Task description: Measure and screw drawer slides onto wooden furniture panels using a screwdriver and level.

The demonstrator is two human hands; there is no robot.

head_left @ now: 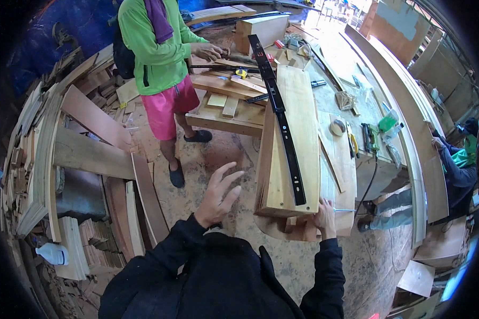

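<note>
Left hand (217, 194) raised, fingers spread wide, touching nothing, right hand (324, 217) curled on near end of pale wooden box panel (298, 127) at tabletop's (335, 95) near edge, long black metal drawer slide (279, 114) lying on top

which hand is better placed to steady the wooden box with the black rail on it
Right, probably. The right hand already rests at the near lower corner of the wooden box, below the black rail. The left hand hangs open in the air, fingers spread, apart from the box.
</note>
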